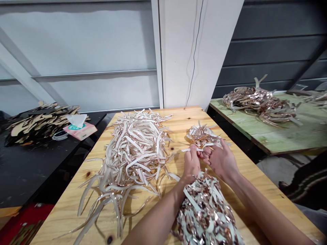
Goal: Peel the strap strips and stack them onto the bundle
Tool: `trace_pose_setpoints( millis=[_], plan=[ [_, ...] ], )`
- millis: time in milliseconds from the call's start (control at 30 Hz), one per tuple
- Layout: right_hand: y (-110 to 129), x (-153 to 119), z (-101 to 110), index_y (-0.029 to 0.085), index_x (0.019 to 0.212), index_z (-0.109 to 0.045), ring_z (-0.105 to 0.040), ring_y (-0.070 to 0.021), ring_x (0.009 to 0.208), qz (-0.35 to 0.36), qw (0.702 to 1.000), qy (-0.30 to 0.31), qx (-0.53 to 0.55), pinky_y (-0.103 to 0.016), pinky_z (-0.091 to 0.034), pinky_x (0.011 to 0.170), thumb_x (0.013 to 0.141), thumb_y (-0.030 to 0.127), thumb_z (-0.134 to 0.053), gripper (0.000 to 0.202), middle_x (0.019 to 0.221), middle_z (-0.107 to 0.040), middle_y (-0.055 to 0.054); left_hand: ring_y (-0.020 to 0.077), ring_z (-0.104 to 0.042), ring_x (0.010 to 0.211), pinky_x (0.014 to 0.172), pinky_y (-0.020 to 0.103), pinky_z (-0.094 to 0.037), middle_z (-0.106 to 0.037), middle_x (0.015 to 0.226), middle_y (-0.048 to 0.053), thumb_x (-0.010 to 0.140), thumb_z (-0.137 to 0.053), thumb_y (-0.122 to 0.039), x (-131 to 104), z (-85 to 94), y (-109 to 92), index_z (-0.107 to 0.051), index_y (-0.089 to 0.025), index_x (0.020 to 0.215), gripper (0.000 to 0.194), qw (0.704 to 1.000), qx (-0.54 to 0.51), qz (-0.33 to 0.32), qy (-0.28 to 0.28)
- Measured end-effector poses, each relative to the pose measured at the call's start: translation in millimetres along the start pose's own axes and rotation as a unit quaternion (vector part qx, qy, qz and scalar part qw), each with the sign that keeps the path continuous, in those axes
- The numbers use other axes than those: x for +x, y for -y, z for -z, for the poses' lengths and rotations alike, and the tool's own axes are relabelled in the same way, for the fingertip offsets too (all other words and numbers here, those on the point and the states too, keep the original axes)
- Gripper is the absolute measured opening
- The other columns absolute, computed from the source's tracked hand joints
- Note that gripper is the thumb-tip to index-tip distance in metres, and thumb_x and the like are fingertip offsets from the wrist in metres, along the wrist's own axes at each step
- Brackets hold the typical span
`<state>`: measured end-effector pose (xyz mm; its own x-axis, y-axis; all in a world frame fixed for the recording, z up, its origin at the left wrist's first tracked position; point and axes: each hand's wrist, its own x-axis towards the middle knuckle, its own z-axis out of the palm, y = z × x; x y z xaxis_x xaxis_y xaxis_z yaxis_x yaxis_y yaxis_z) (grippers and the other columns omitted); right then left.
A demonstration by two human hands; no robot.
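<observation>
My left hand [192, 163] pinches a narrow strip [187, 149], white on the face that shows. Close beside it, my right hand [222, 160] has its fingertips curled at the same strip, with the thumb raised. Just beyond both hands sits a small heap of white and rose-gold strips [201, 132]. A large loose pile of long strips, white on one side and shiny rose-gold on the other [138, 146], spreads over the table to the left. Between my forearms lies a dense mound of short, curled shiny pieces [206, 211].
The wooden table [178, 119] reaches a white pillar [186, 51] with a hanging cable. At left, a black table [30, 170] bears a tissue box [80, 129] and dark-and-tan scraps [46, 122]. At right, a green-topped table [268, 139] holds more shiny strips [265, 102].
</observation>
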<state>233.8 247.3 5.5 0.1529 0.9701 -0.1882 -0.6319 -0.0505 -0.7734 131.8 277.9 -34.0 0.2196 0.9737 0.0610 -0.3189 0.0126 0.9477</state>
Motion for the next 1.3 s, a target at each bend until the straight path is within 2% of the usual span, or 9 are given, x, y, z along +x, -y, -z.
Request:
trace_pose_setpoints(
  millis=[67, 200, 333, 433, 500, 633, 833, 1067, 1300],
  plan=[
    [-1, 0, -2, 0.024, 0.078, -0.056, -0.056, -0.0182, 0.058, 0.007, 0.999, 0.007, -0.044, -0.027, -0.043, 0.044, 0.083, 0.072, -0.064, 0.05, 0.064, -0.055, -0.001, 0.018, -0.055, 0.068, 0.072, 0.032, -0.048, -0.056, 0.07, 0.005, 0.102, -0.038, -0.059, -2, 0.5, -2, -0.048, -0.022, 0.068, 0.051, 1.0, 0.016, 0.001, -0.012],
    [-10, 2, 4, 0.024, 0.077, -0.057, -0.047, -0.0134, 0.049, 0.111, 0.96, -0.041, -0.252, -0.024, -0.035, 0.044, 0.073, 0.058, -0.086, 0.045, 0.06, -0.059, 0.002, 0.0213, -0.055, 0.073, 0.071, 0.034, -0.046, -0.056, 0.076, 0.006, 0.1, -0.043, -0.058, -8, 1.3, -5, -0.052, -0.024, 0.078, 0.041, 0.997, 0.067, 0.016, -0.026],
    [-16, 2, 9, 0.022, 0.069, -0.06, -0.045, -0.0135, 0.05, 0.178, 0.908, -0.021, -0.378, -0.027, -0.037, 0.048, 0.087, 0.064, -0.07, 0.048, 0.057, -0.056, 0.001, 0.0226, -0.053, 0.075, 0.072, 0.035, -0.045, -0.055, 0.074, 0.007, 0.1, -0.039, -0.059, -9, 2.4, -6, -0.05, -0.025, 0.075, 0.044, 0.997, 0.071, 0.006, -0.021],
    [-15, 0, 10, 0.021, 0.066, -0.059, -0.045, -0.0147, 0.052, 0.2, 0.885, -0.012, -0.421, -0.028, -0.036, 0.051, 0.092, 0.065, -0.063, 0.051, 0.055, -0.053, 0.001, 0.0219, -0.053, 0.079, 0.078, 0.035, -0.044, -0.053, 0.077, 0.005, 0.101, -0.04, -0.055, -8, 3.1, -7, -0.051, -0.024, 0.08, 0.039, 0.996, 0.087, -0.001, -0.025],
    [-15, -1, 11, 0.021, 0.065, -0.057, -0.044, -0.0148, 0.053, 0.208, 0.875, -0.007, -0.437, -0.027, -0.035, 0.051, 0.093, 0.064, -0.062, 0.051, 0.055, -0.052, 0.002, 0.0197, -0.052, 0.076, 0.077, 0.033, -0.043, -0.052, 0.076, 0.003, 0.102, -0.042, -0.05, -7, 3.5, -9, -0.051, -0.023, 0.08, 0.036, 0.995, 0.095, -0.021, 0.003],
    [-17, 0, 14, 0.021, 0.066, -0.054, -0.04, -0.0138, 0.053, 0.208, 0.872, -0.008, -0.443, -0.026, -0.03, 0.049, 0.091, 0.062, -0.066, 0.049, 0.057, -0.049, 0.003, 0.0162, -0.05, 0.073, 0.073, 0.029, -0.041, -0.054, 0.074, 0.0, 0.103, -0.045, -0.041, -6, 3.4, -12, -0.051, -0.022, 0.081, 0.029, 0.991, 0.118, -0.047, 0.051],
    [-17, -2, 11, 0.021, 0.066, -0.056, -0.043, -0.0133, 0.054, 0.206, 0.88, -0.003, -0.428, -0.026, -0.032, 0.049, 0.094, 0.061, -0.063, 0.049, 0.06, -0.053, 0.001, 0.0174, -0.052, 0.075, 0.074, 0.03, -0.04, -0.055, 0.075, 0.001, 0.103, -0.042, -0.044, -3, 2.7, -9, -0.052, -0.021, 0.082, 0.033, 0.989, 0.138, -0.039, 0.04],
    [-17, -2, 9, 0.022, 0.063, -0.053, -0.041, -0.0128, 0.049, 0.195, 0.903, -0.012, -0.382, -0.027, -0.033, 0.047, 0.09, 0.063, -0.066, 0.051, 0.054, -0.049, 0.003, 0.0174, -0.051, 0.069, 0.073, 0.03, -0.041, -0.051, 0.067, 0.0, 0.103, -0.041, -0.043, -3, 2.0, -9, -0.047, -0.023, 0.075, 0.035, 0.988, 0.15, -0.017, 0.036],
    [-18, -1, 10, 0.022, 0.064, -0.054, -0.041, -0.0126, 0.048, 0.187, 0.906, -0.013, -0.378, -0.027, -0.032, 0.047, 0.09, 0.064, -0.066, 0.051, 0.051, -0.046, 0.004, 0.0173, -0.051, 0.071, 0.072, 0.031, -0.04, -0.052, 0.069, 0.0, 0.103, -0.042, -0.04, -3, 2.7, -7, -0.051, -0.022, 0.078, 0.032, 0.989, 0.146, -0.018, 0.034]
  ],
)
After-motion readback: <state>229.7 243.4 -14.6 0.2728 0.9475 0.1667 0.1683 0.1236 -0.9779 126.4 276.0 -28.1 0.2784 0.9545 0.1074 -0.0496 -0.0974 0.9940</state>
